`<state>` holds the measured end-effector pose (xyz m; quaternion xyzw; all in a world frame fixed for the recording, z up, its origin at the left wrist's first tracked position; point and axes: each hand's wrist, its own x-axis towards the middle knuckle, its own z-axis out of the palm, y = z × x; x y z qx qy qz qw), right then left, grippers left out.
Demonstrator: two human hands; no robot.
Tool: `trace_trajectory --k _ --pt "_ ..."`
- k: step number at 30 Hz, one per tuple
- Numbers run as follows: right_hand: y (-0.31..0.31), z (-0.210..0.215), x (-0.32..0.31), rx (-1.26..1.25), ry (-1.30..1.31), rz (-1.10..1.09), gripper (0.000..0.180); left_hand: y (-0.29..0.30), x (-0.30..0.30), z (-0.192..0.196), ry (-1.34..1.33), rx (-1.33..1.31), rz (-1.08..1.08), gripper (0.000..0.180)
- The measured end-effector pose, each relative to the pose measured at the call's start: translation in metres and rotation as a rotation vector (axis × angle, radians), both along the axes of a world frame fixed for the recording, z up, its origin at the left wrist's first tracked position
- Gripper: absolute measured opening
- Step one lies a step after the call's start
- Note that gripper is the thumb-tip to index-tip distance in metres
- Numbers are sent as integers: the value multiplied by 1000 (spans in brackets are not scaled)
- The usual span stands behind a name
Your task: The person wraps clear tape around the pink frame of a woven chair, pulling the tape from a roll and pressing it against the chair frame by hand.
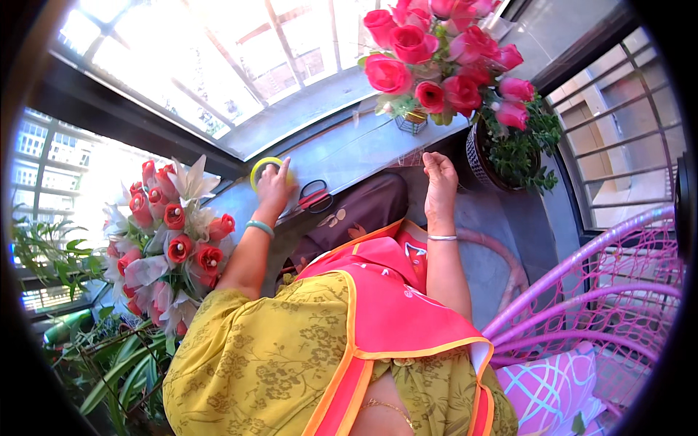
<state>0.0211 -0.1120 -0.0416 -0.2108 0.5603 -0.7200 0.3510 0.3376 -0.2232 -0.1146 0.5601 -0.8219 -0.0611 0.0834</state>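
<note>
On the ledge below the window, my left hand (273,190) is at a yellow tape roll (255,173), its fingers over the ring's right side. Just right of it lie scissors (315,196) with red and black handles. My right hand (440,182) is raised over the ledge's near edge, thumb and fingertips pinched together. Beside those fingertips shows a faint see-through piece (411,158), like clear film; whether the pinch holds it is hard to make out.
Pink roses (436,73) stand at the ledge's far right, beside a potted green plant (509,149). Left of me is a bouquet of red roses (171,240) with white wrapping, above leafy plants (123,370). A pink woven chair (589,291) with a patterned cushion (552,385) is at right.
</note>
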Motion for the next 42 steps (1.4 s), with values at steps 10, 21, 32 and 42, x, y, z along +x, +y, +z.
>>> trace_trajectory --k 10,21,32,42 --pt "4 1 0 -93 31 146 14 54 -143 131 684 -73 -447 46" --pt "-45 -22 38 -173 476 116 13 -43 -160 130 408 316 -816 11" --pt "-46 -25 21 -214 -369 134 29 -60 -211 131 393 164 -1057 7" --pt "11 -18 64 223 52 510 21 -16 -243 182 432 572 -1100 14"
